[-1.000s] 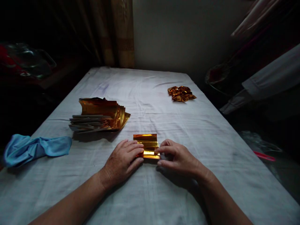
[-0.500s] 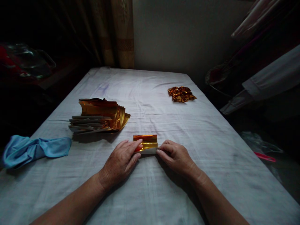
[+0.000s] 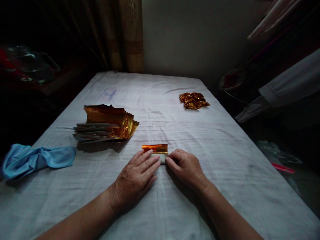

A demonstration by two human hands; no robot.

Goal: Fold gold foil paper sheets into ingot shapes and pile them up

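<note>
A small gold foil sheet (image 3: 155,148), folded into a narrow strip, lies on the white cloth of the table (image 3: 160,206) in front of me. My left hand (image 3: 136,176) lies flat with its fingers stretched over the strip's near left part, pressing it down. My right hand (image 3: 186,166) has its fingers curled and pinches the strip's right end. Only the far gold edge and a pale fold show between the hands.
A stack of gold foil sheets (image 3: 106,123) sits at the left middle. A small heap of folded gold pieces (image 3: 193,100) lies at the far right. A blue cloth (image 3: 37,158) lies at the left edge. Dark clutter surrounds the table; a curtain (image 3: 130,33) hangs behind.
The foil has been folded over away from me into a narrower strip. Both hands slid forward, the left now flat across it, the right pinching its end.
</note>
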